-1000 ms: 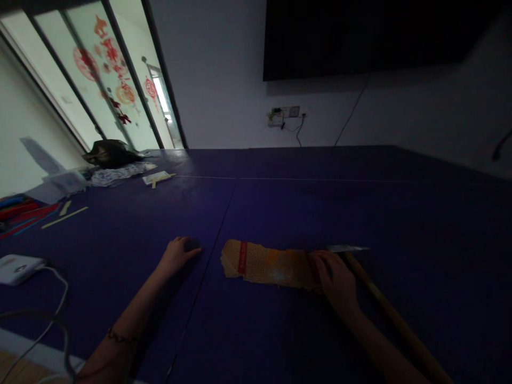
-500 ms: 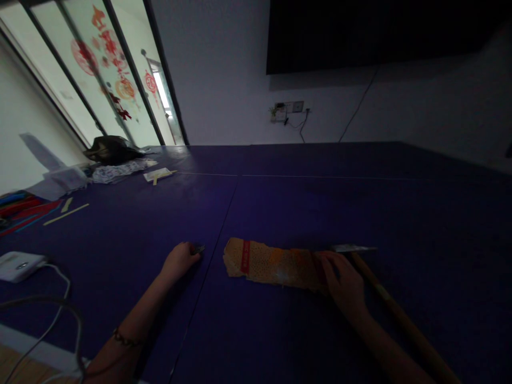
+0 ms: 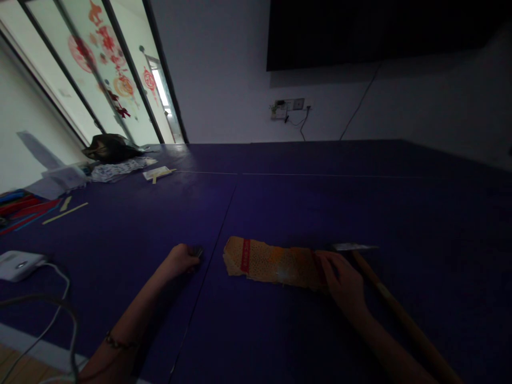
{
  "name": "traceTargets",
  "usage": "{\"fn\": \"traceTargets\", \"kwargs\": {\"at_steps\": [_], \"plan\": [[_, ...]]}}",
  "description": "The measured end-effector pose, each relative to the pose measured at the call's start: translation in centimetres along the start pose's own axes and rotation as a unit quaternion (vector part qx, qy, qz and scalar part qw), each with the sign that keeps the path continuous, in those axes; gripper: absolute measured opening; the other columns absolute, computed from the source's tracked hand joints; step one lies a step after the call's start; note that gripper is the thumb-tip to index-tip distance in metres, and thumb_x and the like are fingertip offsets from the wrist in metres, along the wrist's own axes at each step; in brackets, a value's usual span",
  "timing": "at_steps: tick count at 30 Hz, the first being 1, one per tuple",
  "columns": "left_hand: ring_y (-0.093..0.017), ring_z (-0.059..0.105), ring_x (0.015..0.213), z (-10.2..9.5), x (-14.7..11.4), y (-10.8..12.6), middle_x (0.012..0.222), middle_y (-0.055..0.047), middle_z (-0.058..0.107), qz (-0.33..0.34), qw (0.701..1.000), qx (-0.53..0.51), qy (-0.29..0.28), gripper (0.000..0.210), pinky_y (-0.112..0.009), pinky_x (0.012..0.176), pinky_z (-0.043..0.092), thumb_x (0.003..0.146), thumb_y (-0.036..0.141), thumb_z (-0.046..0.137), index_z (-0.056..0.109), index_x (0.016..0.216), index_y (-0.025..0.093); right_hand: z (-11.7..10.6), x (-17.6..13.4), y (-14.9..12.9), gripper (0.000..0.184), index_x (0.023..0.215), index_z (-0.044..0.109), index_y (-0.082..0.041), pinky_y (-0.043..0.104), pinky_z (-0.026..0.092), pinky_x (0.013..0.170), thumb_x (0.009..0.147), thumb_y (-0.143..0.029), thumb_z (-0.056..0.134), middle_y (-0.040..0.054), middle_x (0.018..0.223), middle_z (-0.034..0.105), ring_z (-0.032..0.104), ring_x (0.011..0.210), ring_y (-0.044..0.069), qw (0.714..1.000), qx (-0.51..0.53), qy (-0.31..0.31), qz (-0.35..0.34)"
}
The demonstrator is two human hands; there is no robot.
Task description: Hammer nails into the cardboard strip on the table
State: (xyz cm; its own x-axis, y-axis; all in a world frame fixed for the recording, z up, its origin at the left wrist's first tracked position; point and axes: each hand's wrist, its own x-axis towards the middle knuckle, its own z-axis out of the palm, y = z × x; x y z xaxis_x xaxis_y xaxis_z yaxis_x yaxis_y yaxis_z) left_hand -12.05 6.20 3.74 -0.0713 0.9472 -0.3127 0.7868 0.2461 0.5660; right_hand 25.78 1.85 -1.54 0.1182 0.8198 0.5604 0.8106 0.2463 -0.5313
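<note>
A torn, flattened strip of brown cardboard (image 3: 264, 261) with a red printed band, orange patches and many dark dots lies on the purple tabletop (image 3: 304, 205). My right hand (image 3: 342, 277) grips its right end, fingers over the top. Left of the cardboard and apart from it, my left hand (image 3: 182, 260) is closed round a small dark object with a slight shine (image 3: 197, 250); too little of it shows to tell its kind. Just beyond my right hand lies a tool with a flat metal head (image 3: 354, 247) and a long wooden handle (image 3: 400, 312), which runs toward me beside my right forearm.
On the left are a white device (image 3: 20, 265) with a cable, thin pale strips (image 3: 66, 213) and red and blue items (image 3: 32, 208). Farther back lie papers (image 3: 116, 169), a small white packet (image 3: 157, 173) and a black bag (image 3: 110, 148). A seam crosses the tabletop.
My left hand has shifted very slightly left with the small dark object. My right hand, the cardboard and the wooden-handled tool look unmoved.
</note>
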Motion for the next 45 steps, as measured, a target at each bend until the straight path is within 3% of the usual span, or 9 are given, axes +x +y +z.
{"fn": "traceTargets", "kwargs": {"at_steps": [6, 12, 22, 30, 34, 41, 45], "plan": [[-0.009, 0.049, 0.039, 2.8, -1.9, 2.5, 0.04, 0.005, 0.049, 0.015, 0.995, -0.036, -0.088, 0.012, -0.017, 0.043, 0.041, 0.062, 0.012, 0.047, 0.054, 0.052, 0.013, 0.1, 0.0, 0.3, 0.036, 0.082, 0.06, -0.019, 0.038, 0.048, 0.076, 0.087, -0.042, 0.033, 0.0095, 0.084, 0.067, 0.062, 0.081, 0.023, 1.0, 0.003, -0.004, -0.008], [-0.01, 0.053, 0.04, 4.8, -3.1, 3.2, 0.042, 0.002, 0.053, -0.005, 0.997, -0.004, -0.076, 0.01, -0.018, 0.042, 0.041, 0.062, 0.008, 0.049, 0.055, 0.055, 0.012, 0.0, 0.0, 0.1, 0.035, 0.082, 0.06, -0.019, 0.038, 0.048, 0.075, 0.087, -0.04, 0.033, 0.0094, 0.084, 0.067, 0.063, 0.08, 0.023, 1.0, 0.004, -0.004, -0.006], [-0.011, 0.055, 0.039, 4.5, -3.9, 3.3, 0.04, 0.003, 0.052, -0.023, 0.996, 0.024, -0.078, 0.016, -0.017, 0.039, 0.039, 0.063, -0.001, 0.045, 0.054, 0.063, 0.012, 0.0, 0.1, 0.0, 0.036, 0.081, 0.061, -0.02, 0.038, 0.049, 0.074, 0.086, -0.042, 0.032, 0.0091, 0.082, 0.068, 0.063, 0.079, 0.023, 1.0, -0.006, 0.003, -0.006], [-0.013, 0.059, 0.045, 3.8, -2.7, 2.4, 0.046, 0.003, 0.057, -0.021, 0.997, 0.003, -0.069, 0.01, -0.017, 0.042, 0.042, 0.064, 0.007, 0.055, 0.056, 0.072, 0.013, 0.0, 0.0, 0.0, 0.038, 0.082, 0.06, -0.019, 0.038, 0.048, 0.075, 0.087, -0.044, 0.031, 0.0101, 0.084, 0.068, 0.063, 0.079, 0.023, 1.0, -0.008, 0.0, -0.012], [-0.013, 0.06, 0.047, 3.4, -2.3, 2.1, 0.05, 0.002, 0.059, -0.009, 0.998, 0.0, -0.063, 0.011, -0.018, 0.044, 0.042, 0.062, 0.01, 0.058, 0.057, 0.073, 0.013, 0.0, 0.0, -0.1, 0.038, 0.081, 0.06, -0.02, 0.038, 0.048, 0.075, 0.087, -0.044, 0.031, 0.0092, 0.082, 0.068, 0.063, 0.079, 0.023, 1.0, -0.005, 0.007, -0.017], [-0.012, 0.059, 0.049, 2.9, -2.3, 1.6, 0.056, 0.001, 0.06, 0.048, 0.998, -0.02, -0.044, 0.017, -0.019, 0.048, 0.041, 0.068, 0.006, 0.043, 0.055, 0.076, 0.015, 0.0, 0.0, 0.1, 0.036, 0.083, 0.06, -0.019, 0.038, 0.048, 0.075, 0.087, -0.042, 0.032, 0.0096, 0.084, 0.068, 0.063, 0.081, 0.023, 1.0, -0.004, 0.0, -0.017], [-0.012, 0.057, 0.048, 2.6, -2.1, 1.4, 0.056, 0.002, 0.058, 0.063, 0.995, -0.071, -0.024, 0.019, -0.02, 0.048, 0.042, 0.066, 0.006, 0.043, 0.054, 0.078, 0.016, 0.0, 0.1, 0.1, 0.037, 0.083, 0.06, -0.018, 0.038, 0.048, 0.075, 0.087, -0.042, 0.032, 0.0108, 0.085, 0.068, 0.063, 0.081, 0.024, 1.0, -0.007, -0.009, -0.008]]}}
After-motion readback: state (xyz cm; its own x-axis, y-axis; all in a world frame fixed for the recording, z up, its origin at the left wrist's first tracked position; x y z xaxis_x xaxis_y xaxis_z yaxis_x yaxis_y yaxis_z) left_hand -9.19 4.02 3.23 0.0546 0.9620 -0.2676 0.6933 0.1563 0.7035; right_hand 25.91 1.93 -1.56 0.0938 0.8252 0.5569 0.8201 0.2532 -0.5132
